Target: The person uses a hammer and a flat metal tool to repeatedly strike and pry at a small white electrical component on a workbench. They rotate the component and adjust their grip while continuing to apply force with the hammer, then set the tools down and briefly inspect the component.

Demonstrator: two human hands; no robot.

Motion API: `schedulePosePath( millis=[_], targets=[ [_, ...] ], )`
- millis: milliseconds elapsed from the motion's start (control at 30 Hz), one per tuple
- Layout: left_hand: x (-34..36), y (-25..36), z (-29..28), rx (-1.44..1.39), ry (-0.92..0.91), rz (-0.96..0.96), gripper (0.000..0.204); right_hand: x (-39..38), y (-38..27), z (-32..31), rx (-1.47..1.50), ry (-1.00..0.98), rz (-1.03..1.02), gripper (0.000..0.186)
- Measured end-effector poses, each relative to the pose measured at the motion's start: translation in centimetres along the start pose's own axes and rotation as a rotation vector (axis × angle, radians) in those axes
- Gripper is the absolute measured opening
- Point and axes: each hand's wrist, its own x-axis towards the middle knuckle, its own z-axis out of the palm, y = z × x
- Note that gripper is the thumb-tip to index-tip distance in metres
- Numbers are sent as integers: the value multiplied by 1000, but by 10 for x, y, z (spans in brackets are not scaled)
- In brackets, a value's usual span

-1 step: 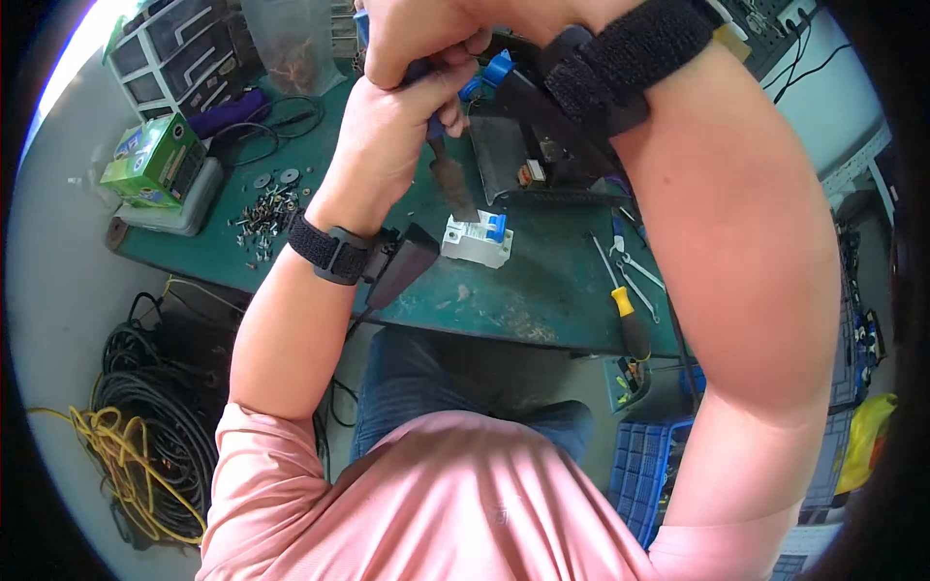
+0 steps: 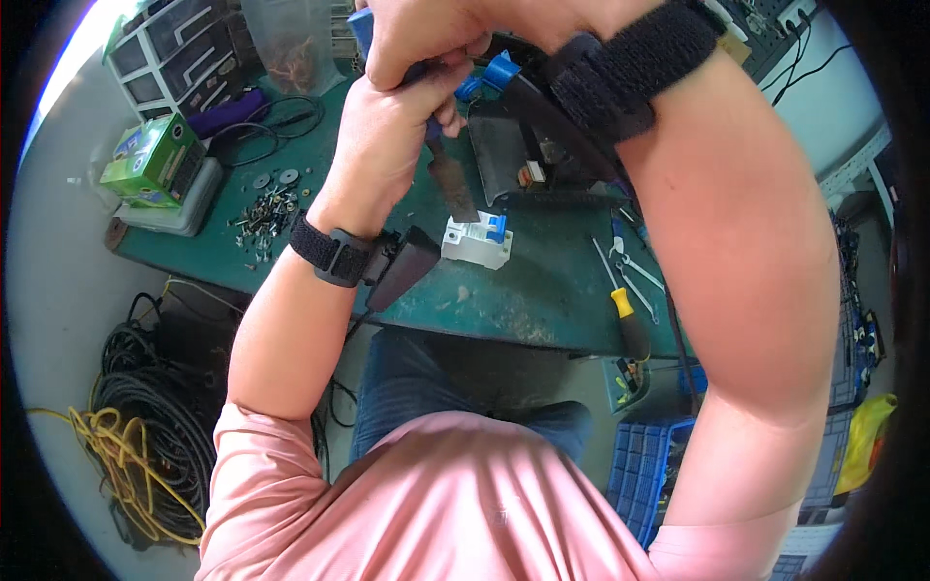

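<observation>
Hardly anything has shifted: the left grip (image 2: pixel 412 108) and right grip (image 2: pixel 424 37) stay wrapped around the blue-handled tool (image 2: pixel 452 186). Below them, its blade appears to meet the white breaker (image 2: pixel 475 244), suggesting steady work there.

The bare left forearm (image 2: pixel 291 334) slants from the lower left toward upper centre, its wrist nearly straight; the left hand (image 2: pixel 407 105) is curled into a grip; the bare right arm (image 2: pixel 751 223) bends along the right side; the right hand (image 2: pixel 412 41), fingers curled, meets the left at the top edge.
</observation>
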Motion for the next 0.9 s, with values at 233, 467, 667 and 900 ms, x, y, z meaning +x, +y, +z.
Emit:
schedulePosePath(
  millis=[233,467,667,900],
  targets=[
    [0,-8,-11,-60,32,-39,13,-14,17,-2,28,131,-46,29],
    [1,-2,-7,38,53,-62,16,-87,84,103,170,34,221,47],
    [-1,-2,7,97,-22,-40,20,-105,80,184,246,181,177,57],
    [-10,2,-4,144,23,-29,21,-131,62,207,300,371,365,50]
  ],
)
